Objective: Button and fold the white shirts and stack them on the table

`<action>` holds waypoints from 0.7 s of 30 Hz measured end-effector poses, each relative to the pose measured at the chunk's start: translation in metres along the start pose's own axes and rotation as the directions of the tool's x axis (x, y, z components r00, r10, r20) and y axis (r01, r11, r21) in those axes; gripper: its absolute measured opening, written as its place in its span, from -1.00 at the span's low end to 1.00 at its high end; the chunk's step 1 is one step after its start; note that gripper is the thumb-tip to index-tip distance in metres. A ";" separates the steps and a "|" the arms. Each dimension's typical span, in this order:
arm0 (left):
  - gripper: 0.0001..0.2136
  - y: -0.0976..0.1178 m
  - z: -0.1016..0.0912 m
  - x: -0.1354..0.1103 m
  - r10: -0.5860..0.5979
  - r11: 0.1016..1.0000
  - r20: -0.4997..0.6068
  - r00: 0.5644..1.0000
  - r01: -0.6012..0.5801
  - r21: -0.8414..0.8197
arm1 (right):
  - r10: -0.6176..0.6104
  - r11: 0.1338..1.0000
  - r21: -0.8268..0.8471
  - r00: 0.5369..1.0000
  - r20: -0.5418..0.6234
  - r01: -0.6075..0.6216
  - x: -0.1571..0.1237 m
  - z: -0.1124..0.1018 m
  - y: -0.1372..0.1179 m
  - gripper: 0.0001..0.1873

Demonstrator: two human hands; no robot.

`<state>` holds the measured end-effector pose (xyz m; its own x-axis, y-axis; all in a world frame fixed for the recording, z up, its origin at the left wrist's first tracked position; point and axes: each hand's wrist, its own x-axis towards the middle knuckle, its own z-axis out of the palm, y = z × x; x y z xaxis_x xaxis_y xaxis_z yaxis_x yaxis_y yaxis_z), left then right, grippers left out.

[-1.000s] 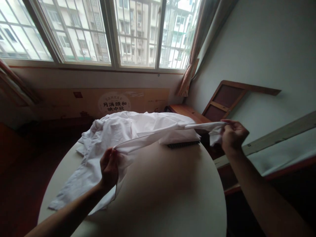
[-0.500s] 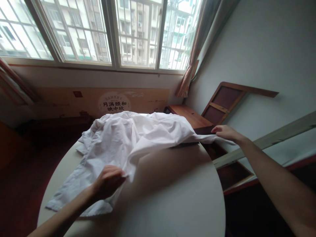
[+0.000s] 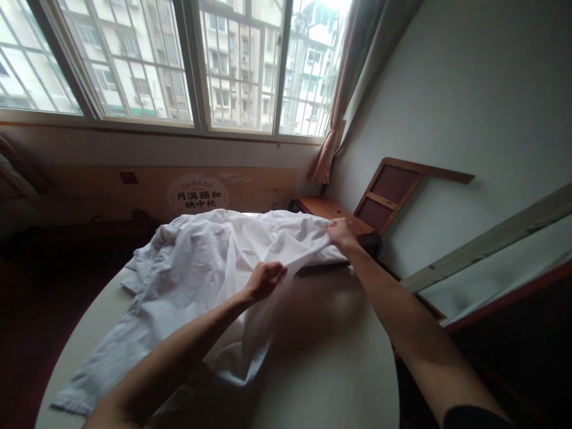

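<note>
A large, crumpled white garment [image 3: 196, 268] lies spread over a round white table [image 3: 330, 357], with one corner draped toward the near left edge. My left hand [image 3: 267, 280] is closed on its near edge around the middle of the table, and a loose fold hangs below. Further off and to the right, my right hand [image 3: 342, 232] pinches another part of the same garment. The stretch of fabric between both hands is pulled fairly taut and lifted. Under it, a dark, flat-edged item [image 3: 322, 269] shows only as a strip; what it is stays hidden.
Behind the table stands a printed board [image 3: 254, 190] below barred windows [image 3: 241, 71]. A wooden cabinet [image 3: 326, 208] and a tilted wooden frame [image 3: 388, 190] are at the back right. A pale beam [image 3: 491, 238] slants along the right side.
My right hand has come inward to the left, bringing the narrow, stretched-out part of the garment back over the table. My left hand has moved up and right, lifting the near edge.
</note>
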<state>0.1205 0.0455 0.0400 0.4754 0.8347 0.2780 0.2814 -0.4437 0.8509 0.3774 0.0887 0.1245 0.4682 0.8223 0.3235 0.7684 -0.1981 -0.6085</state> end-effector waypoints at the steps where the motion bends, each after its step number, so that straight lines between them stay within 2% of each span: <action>1: -0.65 -0.001 -0.002 0.005 -0.071 0.971 -0.064 0.995 0.055 -0.231 | -0.017 1.000 -0.004 0.993 -0.116 0.017 0.006 0.002 -0.020 -0.84; 2: -0.65 -0.002 -0.005 0.007 -0.161 0.891 -0.122 0.979 0.091 -0.444 | -0.072 0.996 0.035 0.978 -0.194 0.080 0.010 0.005 -0.042 -0.79; 3: -0.66 -0.004 -0.008 0.009 -0.261 0.785 -0.168 0.950 0.108 -0.610 | -0.174 0.973 0.115 0.964 -0.202 0.200 0.012 0.010 -0.063 -0.76; 4: -0.66 -0.007 -0.011 0.008 -0.358 0.685 -0.200 0.912 0.110 -0.720 | -0.328 0.910 0.222 0.935 -0.131 0.350 0.012 0.015 -0.083 -0.74; 5: -0.66 -0.011 -0.014 0.006 -0.440 0.616 -0.223 0.870 0.112 -0.780 | -0.493 0.813 0.342 0.869 -0.027 0.472 0.009 0.021 -0.099 -0.73; 6: -0.67 -0.017 -0.017 0.002 -0.504 0.582 -0.229 0.832 0.132 -0.802 | -0.630 0.710 0.454 0.774 0.068 0.538 0.005 0.027 -0.110 -0.71; 7: -0.67 -0.024 -0.019 -0.002 -0.553 0.578 -0.228 0.802 0.171 -0.798 | -0.715 0.634 0.534 0.687 0.129 0.560 0.001 0.033 -0.116 -0.67; 8: -0.68 -0.032 -0.020 -0.007 -0.585 0.594 -0.223 0.780 0.225 -0.772 | -0.743 0.607 0.564 0.652 0.152 0.560 -0.003 0.037 -0.115 -0.63; 9: -0.67 -0.039 -0.022 -0.012 -0.608 0.620 -0.220 0.763 0.283 -0.732 | -0.720 0.632 0.541 0.678 0.147 0.554 -0.006 0.041 -0.108 -0.61; 11: -0.58 -0.048 -0.024 -0.023 -0.625 0.682 -0.240 0.743 0.369 -0.632 | -0.581 0.779 0.366 0.806 0.116 0.509 -0.010 0.047 -0.079 -0.57; 12: -0.50 -0.050 -0.024 -0.029 -0.612 0.724 -0.272 0.743 0.387 -0.572 | -0.504 0.852 0.238 0.854 0.127 0.467 -0.012 0.048 -0.061 -0.54; 14: -0.39 -0.045 -0.025 -0.043 -0.536 0.829 -0.355 0.766 0.399 -0.391 | -0.385 0.916 -0.018 0.889 0.247 0.401 -0.019 0.051 -0.023 -0.41; 15: -0.37 -0.039 -0.024 -0.051 -0.463 0.884 -0.373 0.804 0.390 -0.258 | -0.337 0.914 -0.118 0.888 0.313 0.389 -0.024 0.053 -0.006 -0.36; 16: -0.34 -0.032 -0.023 -0.061 -0.370 0.928 -0.351 0.860 0.358 -0.101 | -0.307 0.902 -0.189 0.883 0.354 0.389 -0.030 0.054 0.007 -0.34; 18: -0.28 -0.016 -0.018 -0.084 -0.187 0.951 -0.165 0.968 0.221 0.218 | -0.307 0.885 -0.249 0.895 0.322 0.393 -0.046 0.058 0.022 -0.40; 19: -0.24 -0.008 -0.015 -0.096 -0.129 0.930 -0.034 0.991 0.133 0.343 | -0.330 0.891 -0.233 0.908 0.258 0.390 -0.054 0.061 0.023 -0.46; 21: -0.23 0.003 -0.009 -0.116 -0.088 0.870 0.190 0.978 -0.018 0.492 | -0.357 0.925 -0.094 0.926 0.126 0.369 -0.071 0.069 0.014 -0.52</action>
<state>0.0589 -0.0492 0.0140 0.5983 0.7933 0.1129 0.6470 -0.5614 0.5160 0.3244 0.0641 0.0429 0.1045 0.8991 0.4251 0.9243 0.0700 -0.3752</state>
